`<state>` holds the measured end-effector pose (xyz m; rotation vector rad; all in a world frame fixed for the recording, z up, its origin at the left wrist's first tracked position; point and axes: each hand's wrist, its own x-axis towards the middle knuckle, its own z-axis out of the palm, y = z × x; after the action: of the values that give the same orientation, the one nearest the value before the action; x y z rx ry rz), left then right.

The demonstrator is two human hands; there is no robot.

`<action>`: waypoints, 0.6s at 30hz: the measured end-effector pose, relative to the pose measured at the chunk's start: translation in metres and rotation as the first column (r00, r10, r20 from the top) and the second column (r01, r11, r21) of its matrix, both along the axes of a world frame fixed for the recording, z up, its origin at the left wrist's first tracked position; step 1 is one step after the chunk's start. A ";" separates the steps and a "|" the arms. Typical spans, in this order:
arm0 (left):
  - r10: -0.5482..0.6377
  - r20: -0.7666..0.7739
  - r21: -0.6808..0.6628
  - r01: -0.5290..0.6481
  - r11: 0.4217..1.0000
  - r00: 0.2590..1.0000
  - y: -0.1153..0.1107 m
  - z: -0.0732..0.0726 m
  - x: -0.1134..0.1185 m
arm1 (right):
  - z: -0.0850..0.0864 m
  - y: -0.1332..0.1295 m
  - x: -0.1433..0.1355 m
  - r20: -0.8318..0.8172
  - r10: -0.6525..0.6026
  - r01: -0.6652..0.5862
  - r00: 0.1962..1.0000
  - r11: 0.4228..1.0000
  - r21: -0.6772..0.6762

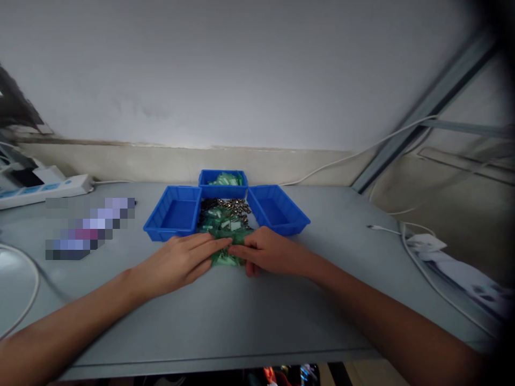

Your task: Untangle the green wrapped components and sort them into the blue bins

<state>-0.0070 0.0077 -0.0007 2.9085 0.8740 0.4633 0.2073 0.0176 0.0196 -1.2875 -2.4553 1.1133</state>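
A crumpled green see-through plastic bag (230, 259) lies at the middle of the table, with pale pieces showing in it. My left hand (189, 256) rests on its left side, fingers stretched out toward the right. From the other side, my right hand (261, 251) pinches the bag with curled fingers; the fingertips of both hands come close together. Just beyond, a pile of small shiny metal parts (237, 206) spreads behind the bag, partly covered by green plastic. What lies under my palms is hidden.
Blue bins stand around the pile: a left bin (153, 228), a right bin (300, 221) and a back bin (223, 190) holding green-wrapped pieces. A power strip (72, 187) sits far left, near a blurred-out object (90, 230). Cables and another power strip (462, 273) lie right.
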 end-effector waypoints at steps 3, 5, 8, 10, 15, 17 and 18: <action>-0.010 0.019 0.024 0.010 1.000 1.000 0.001 0.001 -0.002 | 0.000 -0.001 0.000 -0.028 0.005 -0.006 1.000 1.000 -0.016; -0.005 0.038 0.044 0.004 0.999 0.999 0.000 0.002 -0.002 | 0.001 -0.002 -0.001 -0.035 0.010 -0.011 0.999 1.000 -0.013; 0.019 0.047 0.046 -0.021 0.999 0.999 -0.001 0.005 0.000 | 0.002 -0.002 -0.002 -0.030 -0.001 0.003 1.000 0.997 0.078; 0.036 0.048 0.014 -0.037 0.999 0.998 -0.002 0.006 0.002 | 0.003 -0.002 -0.002 -0.038 -0.038 0.044 0.999 0.982 0.184; 0.101 0.032 -0.072 -0.098 0.993 0.994 -0.003 0.005 0.005 | 0.003 -0.001 0.000 -0.116 -0.076 0.118 0.990 0.904 0.410; 0.126 0.054 -0.109 -0.119 0.987 0.991 -0.003 0.003 0.004 | 0.001 0.000 0.001 -0.081 -0.021 0.059 0.996 0.861 0.504; 0.138 0.069 -0.138 -0.128 0.982 0.988 -0.003 0.002 0.004 | 0.000 0.000 0.001 -0.048 0.007 0.021 0.999 0.836 0.548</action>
<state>-0.0030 0.0051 0.0012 2.7036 1.0492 0.5030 0.2085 0.0180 0.0196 -1.0626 -2.4587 0.3638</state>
